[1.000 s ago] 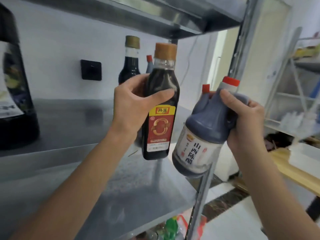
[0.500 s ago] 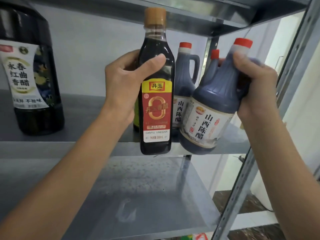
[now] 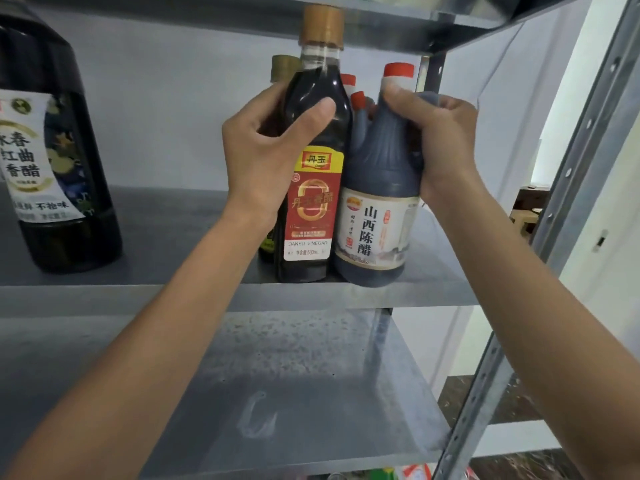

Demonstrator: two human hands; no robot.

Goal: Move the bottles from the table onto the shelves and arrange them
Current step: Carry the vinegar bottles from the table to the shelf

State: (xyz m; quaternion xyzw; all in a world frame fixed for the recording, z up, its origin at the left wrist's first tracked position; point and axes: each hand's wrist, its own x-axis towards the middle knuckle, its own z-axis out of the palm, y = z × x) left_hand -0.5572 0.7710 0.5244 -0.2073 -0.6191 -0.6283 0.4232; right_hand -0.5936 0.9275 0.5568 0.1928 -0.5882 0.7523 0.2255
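**Two bottles being set down at the shelf front.** Your left hand (image 3: 266, 157) grips the bottle (image 3: 313, 209) round its shoulder, with the thumb across the front and the fingers curled behind. Your right hand (image 3: 440, 143) is curled round the jug (image 3: 374, 216) at its handle, just under the red cap.

Both stand upright, side by side and touching, at the front lip of the shelf (image 3: 173, 237). You cannot tell whether their bases rest on it or hang just above it, and the jug's base overlaps the lip. Close behind them stand the rear bottles (image 3: 282, 67), of which only the caps and a sliver of one body show. A big bottle (image 3: 59, 174) stands well apart at the left. The bottle's cap reaches nearly to the upper shelf (image 3: 381, 26).

To do the step well:
- Seat both bases flat before you loosen either grip.
- The jug looks the likelier to tip forward, so slide it inward until its whole base is clear of the lip.
- Push low and slowly, since the rear bottles leave little room and a knock could topple them.
- Hold the bottle vertical as you slide it, because tilting it back would likely bring the cap against the upper shelf.
- Release one hand at a time, jug first, and leave the labels facing outward.
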